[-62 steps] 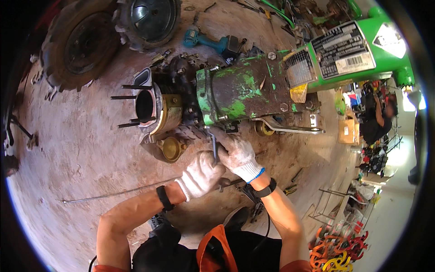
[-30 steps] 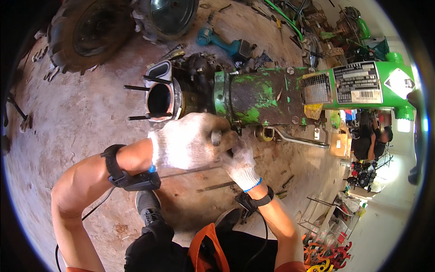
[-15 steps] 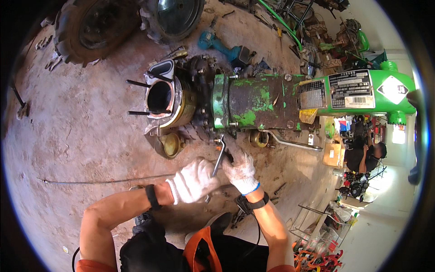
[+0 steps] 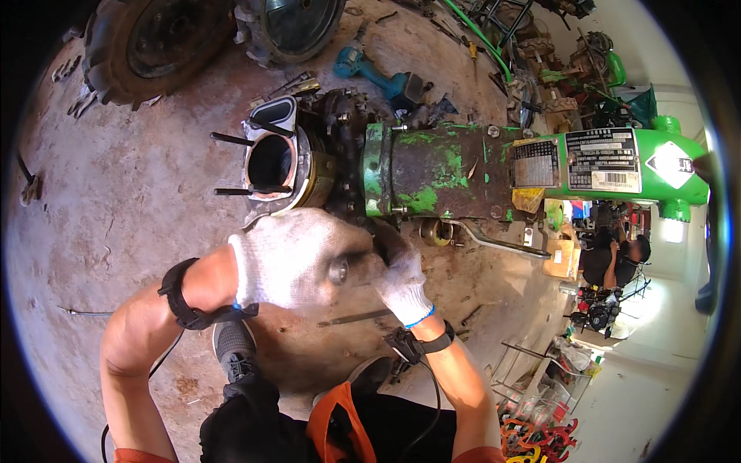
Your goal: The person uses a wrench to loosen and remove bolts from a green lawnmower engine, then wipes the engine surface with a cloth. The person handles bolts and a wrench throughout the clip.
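My left hand (image 4: 297, 258), in a white knitted glove, is closed around an L-shaped socket wrench. Only its round metal end (image 4: 338, 270) shows, blurred, beside the fingers. Close to it is my right hand (image 4: 403, 278), also gloved, with dark soiled fingers curled in under the lower edge of the green flange (image 4: 373, 171). What those fingers grip is hidden. Above both hands lies a partly dismantled machine with a worn green housing (image 4: 440, 171). At its left end sits an open metal cylinder (image 4: 270, 163) with studs.
A teal cordless power tool (image 4: 378, 77) lies behind the machine, near two large wheels (image 4: 166, 46). A curved metal lever (image 4: 502, 241) sticks out below the housing. A metal bar (image 4: 355, 317) is on the floor. Another person (image 4: 610, 258) crouches at the far right.
My left hand has risen and moved left, nearer the cylinder, covering the round metal part below it. The wrench's shaft no longer shows. My right hand stays near the flange.
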Action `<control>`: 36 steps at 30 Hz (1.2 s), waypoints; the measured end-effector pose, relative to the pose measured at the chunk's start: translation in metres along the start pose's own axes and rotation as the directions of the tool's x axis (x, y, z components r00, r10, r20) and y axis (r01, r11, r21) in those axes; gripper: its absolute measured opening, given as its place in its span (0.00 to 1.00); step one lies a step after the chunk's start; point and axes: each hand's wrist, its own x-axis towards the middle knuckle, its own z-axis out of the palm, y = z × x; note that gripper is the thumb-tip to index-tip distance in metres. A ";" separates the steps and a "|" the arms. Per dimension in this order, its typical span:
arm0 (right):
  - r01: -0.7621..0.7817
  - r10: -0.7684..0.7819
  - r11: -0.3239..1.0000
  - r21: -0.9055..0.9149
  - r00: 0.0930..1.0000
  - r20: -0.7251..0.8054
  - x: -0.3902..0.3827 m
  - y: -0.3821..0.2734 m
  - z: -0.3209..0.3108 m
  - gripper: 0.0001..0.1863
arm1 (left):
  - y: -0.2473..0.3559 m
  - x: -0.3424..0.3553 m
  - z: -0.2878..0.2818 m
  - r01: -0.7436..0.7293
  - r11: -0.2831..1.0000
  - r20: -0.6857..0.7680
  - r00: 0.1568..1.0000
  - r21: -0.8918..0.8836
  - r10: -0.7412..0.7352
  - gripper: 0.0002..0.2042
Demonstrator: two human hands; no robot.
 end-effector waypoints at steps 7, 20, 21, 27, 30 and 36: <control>-0.071 0.087 0.994 -0.084 0.976 0.202 -0.008 -0.005 -0.019 0.32 | -0.023 -0.030 0.136 0.060 0.823 0.021 0.996 0.564 -0.088 0.20; -0.034 0.065 0.969 -0.246 0.990 0.122 -0.021 0.017 -0.003 0.33 | -0.079 -0.029 0.141 -0.298 0.831 0.075 0.951 0.469 0.299 0.21; -0.135 0.172 0.959 -0.251 0.976 0.133 -0.022 0.017 -0.003 0.34 | -0.080 -0.030 0.141 -0.340 0.749 0.104 0.933 0.568 0.345 0.25; -0.045 0.082 0.970 -0.239 0.985 0.151 -0.021 0.009 -0.016 0.34 | -0.057 -0.036 0.140 -0.274 0.817 -0.048 0.938 0.508 0.345 0.28; -0.147 0.149 0.989 -0.032 0.983 0.107 -0.019 0.000 -0.010 0.31 | -0.033 -0.036 0.126 -0.097 0.833 -0.149 0.966 0.545 0.211 0.26; 0.034 -0.033 0.999 0.026 0.999 -0.034 -0.015 -0.010 0.004 0.34 | -0.008 -0.029 0.085 -0.041 0.857 -0.178 0.972 0.514 0.153 0.20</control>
